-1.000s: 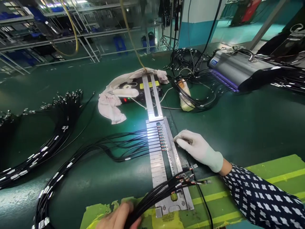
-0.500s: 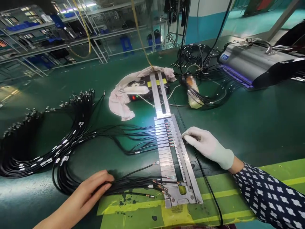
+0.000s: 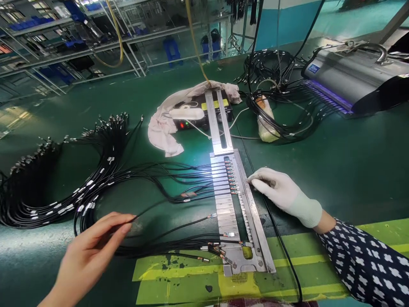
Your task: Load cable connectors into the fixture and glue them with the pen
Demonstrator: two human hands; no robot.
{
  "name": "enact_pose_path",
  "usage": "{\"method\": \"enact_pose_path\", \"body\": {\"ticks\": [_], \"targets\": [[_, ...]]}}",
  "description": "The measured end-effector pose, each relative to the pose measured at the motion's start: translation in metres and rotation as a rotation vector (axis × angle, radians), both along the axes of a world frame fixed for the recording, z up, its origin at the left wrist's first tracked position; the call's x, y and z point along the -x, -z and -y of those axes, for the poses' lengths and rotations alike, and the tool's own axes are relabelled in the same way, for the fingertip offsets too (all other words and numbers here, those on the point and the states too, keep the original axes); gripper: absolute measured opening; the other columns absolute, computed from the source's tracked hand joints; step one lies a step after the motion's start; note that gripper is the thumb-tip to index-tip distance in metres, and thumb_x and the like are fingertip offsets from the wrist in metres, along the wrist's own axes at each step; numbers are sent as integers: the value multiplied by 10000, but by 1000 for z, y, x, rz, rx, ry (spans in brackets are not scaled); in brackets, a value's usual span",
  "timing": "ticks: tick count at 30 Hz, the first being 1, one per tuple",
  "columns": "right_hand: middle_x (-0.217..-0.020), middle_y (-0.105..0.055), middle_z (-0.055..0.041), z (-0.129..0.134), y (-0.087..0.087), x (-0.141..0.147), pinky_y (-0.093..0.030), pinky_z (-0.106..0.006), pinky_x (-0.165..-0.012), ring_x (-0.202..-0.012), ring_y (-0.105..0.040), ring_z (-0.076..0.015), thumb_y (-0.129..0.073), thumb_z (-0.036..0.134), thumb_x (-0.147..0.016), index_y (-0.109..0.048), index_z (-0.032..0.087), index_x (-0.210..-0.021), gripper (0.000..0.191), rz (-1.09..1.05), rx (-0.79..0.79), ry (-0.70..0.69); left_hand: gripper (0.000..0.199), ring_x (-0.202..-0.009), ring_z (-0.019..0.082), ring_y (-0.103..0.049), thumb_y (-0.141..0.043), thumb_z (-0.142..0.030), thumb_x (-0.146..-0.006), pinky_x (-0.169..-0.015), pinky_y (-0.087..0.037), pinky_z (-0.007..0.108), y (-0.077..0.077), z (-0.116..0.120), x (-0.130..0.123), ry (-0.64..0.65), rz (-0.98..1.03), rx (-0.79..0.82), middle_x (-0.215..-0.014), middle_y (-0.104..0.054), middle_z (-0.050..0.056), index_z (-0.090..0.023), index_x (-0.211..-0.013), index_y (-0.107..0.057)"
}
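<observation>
My bare left hand (image 3: 92, 247) pinches a black cable (image 3: 150, 207) between thumb and fingertips. The cable rises to the right, and its blurred far end seems to lie near the cables on the metal fixture (image 3: 225, 209). Several black cables (image 3: 198, 174) sit side by side in the fixture's upper slots, their small connectors (image 3: 232, 177) in a row. Below them, loose cables (image 3: 179, 244) rest with bared ends over the fixture's lower part. My gloved right hand (image 3: 284, 194) is closed in a pinch at the fixture's right rail (image 3: 252, 213); what its fingertips hold is hidden.
A large cable bundle (image 3: 60, 209) curves across the left of the green table. Behind the fixture are a white cloth (image 3: 159, 132) and a black box with lit indicators (image 3: 182, 125). A grey machine with purple light (image 3: 354, 81) stands at the back right, near more coiled cables (image 3: 268, 64).
My left hand has moved left and lifted off the loose bundle, drawing one black cable up. My right hand stays by the rail. The whole view has shifted slightly.
</observation>
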State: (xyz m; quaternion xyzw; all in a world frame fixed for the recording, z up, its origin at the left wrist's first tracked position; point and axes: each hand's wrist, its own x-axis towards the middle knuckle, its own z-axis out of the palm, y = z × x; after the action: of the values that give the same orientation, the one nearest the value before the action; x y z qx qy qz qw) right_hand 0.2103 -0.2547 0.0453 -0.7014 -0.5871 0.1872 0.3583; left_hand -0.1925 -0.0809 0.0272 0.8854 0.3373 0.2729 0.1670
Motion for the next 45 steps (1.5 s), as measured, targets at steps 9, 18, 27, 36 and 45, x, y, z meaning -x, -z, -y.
{"method": "enact_pose_path", "body": {"ticks": [9,18,27,36,45], "targets": [[-967,-670,-20,1,-1,1,-467,-353,-807,-919,-614,-217,-531,299,-979,-692,238,-935,177,5,-7,-11,121,-873,188,-594,-479,-249,-971,-762,-510,311,26,28,-95,370,-146,35,-949,-629,42,-220,-1024,-584],[-920,-672,-39,-5,-5,3,-489,-353,-761,-849,-614,-209,-536,232,-966,-698,216,-919,170,-30,-12,-17,178,-876,123,-613,-484,-141,-968,-780,-502,204,6,39,-113,387,35,7,-983,-613,33,-197,-1124,-551],[-918,-674,-24,-5,-4,3,-505,-325,-771,-864,-626,-193,-549,199,-968,-690,227,-928,149,-57,-22,-13,165,-881,168,-555,-585,-67,-910,-798,-469,311,19,39,-172,455,35,-164,-961,-614,63,-140,-1056,-567],[-927,-675,-25,-6,-5,1,-513,-323,-763,-855,-632,-191,-555,206,-971,-694,229,-938,145,-61,1,-21,146,-851,157,-539,-570,-59,-916,-786,-462,290,17,36,-169,472,-10,-134,-935,-603,55,-144,-1035,-563],[-1000,-648,-47,-2,-1,1,-512,-345,-763,-882,-627,-197,-482,155,-963,-675,242,-1094,249,75,-49,-83,357,-957,198,-564,-449,-54,-937,-823,-491,334,21,30,-160,535,-49,-195,-1040,-589,93,-195,-1228,-599]]}}
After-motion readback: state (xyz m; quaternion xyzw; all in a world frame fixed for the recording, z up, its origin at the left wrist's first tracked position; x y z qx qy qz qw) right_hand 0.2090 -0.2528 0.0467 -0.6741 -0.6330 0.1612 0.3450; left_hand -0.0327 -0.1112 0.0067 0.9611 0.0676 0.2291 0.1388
